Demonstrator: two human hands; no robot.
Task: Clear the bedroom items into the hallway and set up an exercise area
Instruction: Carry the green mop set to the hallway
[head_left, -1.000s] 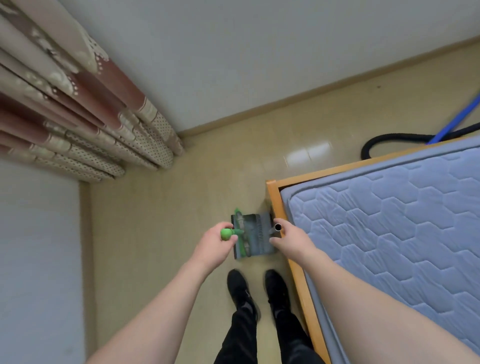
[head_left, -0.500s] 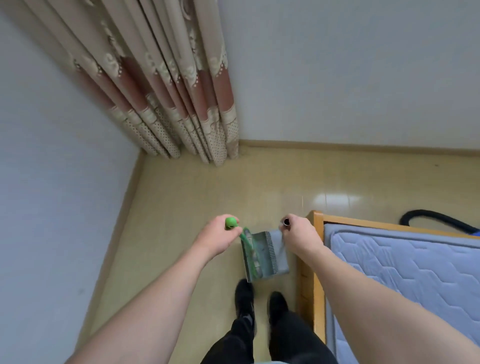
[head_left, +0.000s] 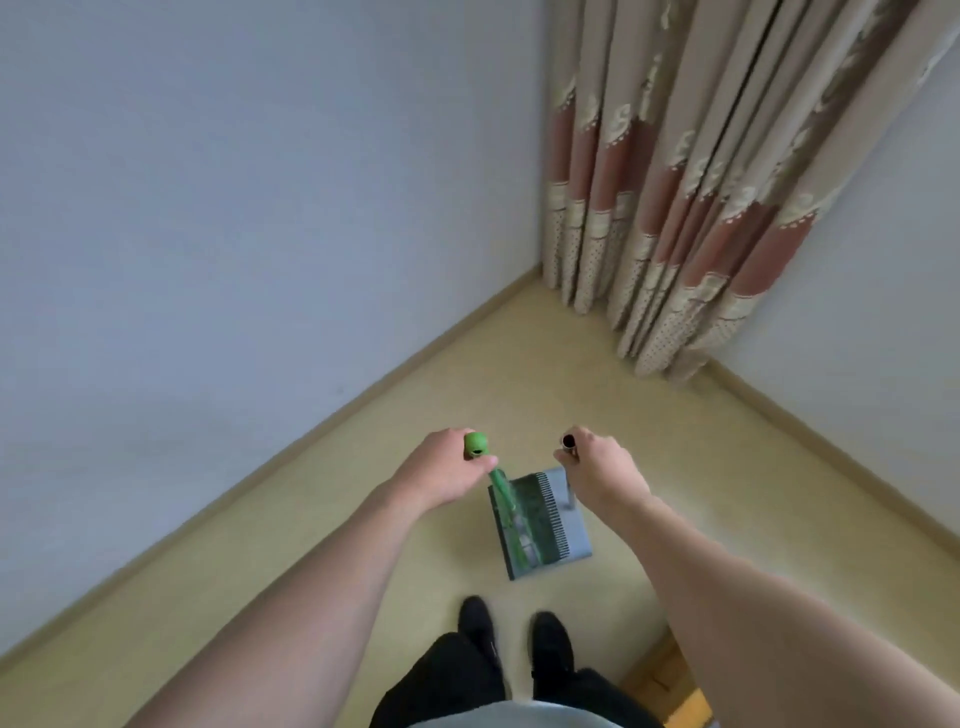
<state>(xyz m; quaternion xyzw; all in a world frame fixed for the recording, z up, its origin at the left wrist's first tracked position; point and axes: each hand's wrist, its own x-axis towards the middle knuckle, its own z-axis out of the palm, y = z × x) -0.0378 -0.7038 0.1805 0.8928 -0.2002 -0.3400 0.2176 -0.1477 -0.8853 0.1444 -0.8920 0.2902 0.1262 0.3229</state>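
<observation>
My left hand (head_left: 441, 470) grips the top of a green broom handle (head_left: 477, 446); the broom runs down into a grey dustpan (head_left: 543, 522) with a comb edge. My right hand (head_left: 602, 470) grips the upright dustpan handle (head_left: 568, 442), whose dark open end shows above my fingers. The dustpan hangs just above the yellowish floor (head_left: 675, 467), in front of my black shoes (head_left: 514, 631).
Beige and pink curtains (head_left: 701, 208) hang in the corner at the upper right. Pale walls (head_left: 234, 234) meet the floor along a baseboard on the left and right. A wooden bed corner (head_left: 670, 675) shows at the bottom right.
I have turned left: the bed and mattress have slid out of view, the curtain has shifted from left to upper right. Both hands still hold the broom and dustpan.
</observation>
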